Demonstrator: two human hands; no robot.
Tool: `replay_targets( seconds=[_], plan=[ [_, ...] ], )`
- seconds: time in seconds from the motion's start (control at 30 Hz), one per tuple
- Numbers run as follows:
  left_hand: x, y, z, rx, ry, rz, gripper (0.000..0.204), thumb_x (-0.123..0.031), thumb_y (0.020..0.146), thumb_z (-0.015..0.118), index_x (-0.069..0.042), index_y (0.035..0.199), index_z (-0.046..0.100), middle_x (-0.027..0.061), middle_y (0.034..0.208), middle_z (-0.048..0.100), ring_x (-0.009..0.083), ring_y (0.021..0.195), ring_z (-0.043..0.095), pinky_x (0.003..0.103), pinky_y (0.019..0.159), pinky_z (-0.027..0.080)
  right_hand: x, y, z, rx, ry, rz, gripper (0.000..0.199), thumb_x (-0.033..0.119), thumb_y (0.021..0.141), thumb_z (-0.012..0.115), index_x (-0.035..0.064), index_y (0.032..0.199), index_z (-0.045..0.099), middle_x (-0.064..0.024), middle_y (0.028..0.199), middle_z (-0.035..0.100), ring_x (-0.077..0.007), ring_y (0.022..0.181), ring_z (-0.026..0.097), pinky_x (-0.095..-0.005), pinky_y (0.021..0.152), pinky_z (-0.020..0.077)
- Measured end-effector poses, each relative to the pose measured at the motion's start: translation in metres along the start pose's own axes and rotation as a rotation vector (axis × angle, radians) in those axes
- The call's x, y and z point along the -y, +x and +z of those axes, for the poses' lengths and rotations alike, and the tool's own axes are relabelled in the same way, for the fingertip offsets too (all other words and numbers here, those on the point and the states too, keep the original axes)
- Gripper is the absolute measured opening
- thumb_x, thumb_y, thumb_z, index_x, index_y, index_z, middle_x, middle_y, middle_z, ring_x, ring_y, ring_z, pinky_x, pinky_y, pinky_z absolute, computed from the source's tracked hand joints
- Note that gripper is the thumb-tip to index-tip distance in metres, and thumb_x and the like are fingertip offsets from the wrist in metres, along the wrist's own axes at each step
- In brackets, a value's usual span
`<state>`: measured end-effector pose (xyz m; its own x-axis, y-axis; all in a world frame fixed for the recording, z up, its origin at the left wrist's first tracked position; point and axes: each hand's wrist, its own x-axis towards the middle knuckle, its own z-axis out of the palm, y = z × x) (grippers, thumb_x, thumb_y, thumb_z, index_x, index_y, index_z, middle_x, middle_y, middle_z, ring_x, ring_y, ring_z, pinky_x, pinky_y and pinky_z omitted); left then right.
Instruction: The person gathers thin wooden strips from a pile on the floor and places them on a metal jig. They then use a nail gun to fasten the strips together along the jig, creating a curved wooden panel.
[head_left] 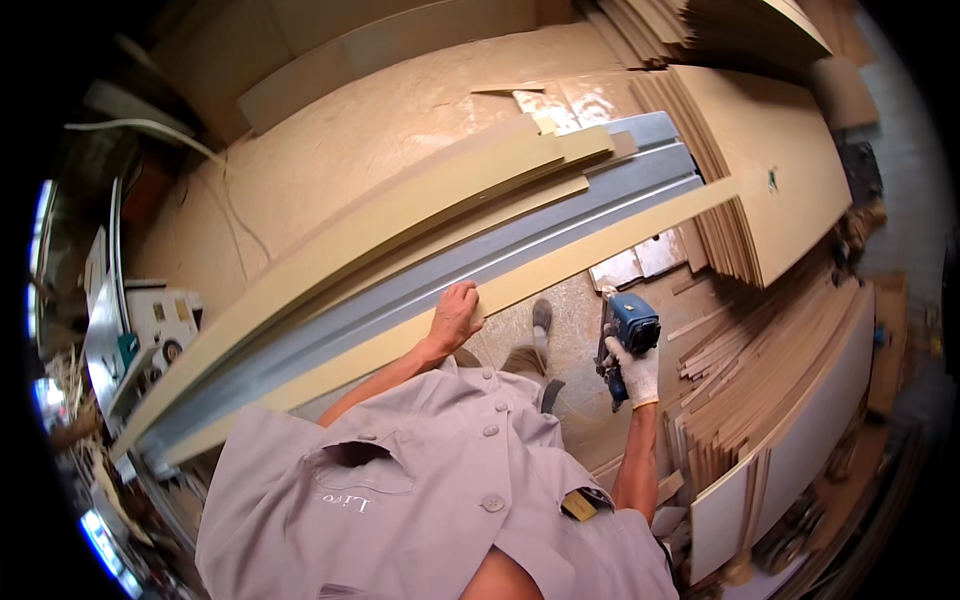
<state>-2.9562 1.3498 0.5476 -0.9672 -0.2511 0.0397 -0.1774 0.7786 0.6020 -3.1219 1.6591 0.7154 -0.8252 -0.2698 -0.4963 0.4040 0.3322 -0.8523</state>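
Observation:
My left hand (457,315), bare, has its fingers curled over a long, pale wooden strip (580,262). The strip lies along the near side of a long grey metal beam (520,240) with grooves down its length. More long yellowish boards (430,190) rest on the beam's far side. In a white work glove, my right hand (638,372) grips a blue and black nail gun (632,318). The nail gun is held out to the right, apart from the strip, its narrow nose towards the far side. The glove and the tool's body partly hide its handle.
Stacked panels (770,170) stand at the far right, close to the beam's end. Nearer on the right are many thin wooden strips (750,370) and a white-faced panel (780,510). A pale cable (150,125) hangs at the left, above a white machine (165,315).

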Motion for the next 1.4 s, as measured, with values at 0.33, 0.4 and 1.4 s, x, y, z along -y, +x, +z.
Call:
replay_targets(
  seconds=[0.33,0.4,1.4],
  plan=[
    [-0.052,-0.006,-0.001,-0.106,0.076,-0.396,0.049,0.000,0.066,0.072,0.000,0.112,0.055,0.0187,0.126,0.058,0.0387,0.119,0.055,0.045,0.105,0.046,0.021,0.161,-0.070,0.277,-0.210,-0.039,0.014,0.003,0.086,0.077,-0.0027,0.098,0.070,-0.0045,0.067,0.066,-0.0119,0.053,0.061,-0.0273,0.048,0.0468],
    [-0.060,-0.002,0.001,-0.115,0.114,-0.388,0.050,0.001,0.066,0.072,0.001,0.112,0.054,0.0183,0.125,0.058,0.0394,0.120,0.054,0.047,0.106,0.045,0.024,0.178,-0.082,0.352,-0.203,0.035,0.014,0.003,0.086,0.077,-0.0027,0.097,0.070,-0.0041,0.067,0.066,-0.0117,0.053,0.061,-0.0274,0.050,0.0477],
    [-0.065,0.020,0.003,-0.077,0.167,-0.421,0.048,0.000,0.064,0.074,0.001,0.109,0.057,0.0158,0.130,0.060,0.0365,0.122,0.056,0.041,0.102,0.050,0.065,0.294,-0.156,0.262,-0.306,0.055,0.015,0.007,0.083,0.075,0.0004,0.095,0.068,-0.0042,0.066,0.065,-0.0138,0.051,0.060,-0.0283,0.049,0.0475]
  ],
)
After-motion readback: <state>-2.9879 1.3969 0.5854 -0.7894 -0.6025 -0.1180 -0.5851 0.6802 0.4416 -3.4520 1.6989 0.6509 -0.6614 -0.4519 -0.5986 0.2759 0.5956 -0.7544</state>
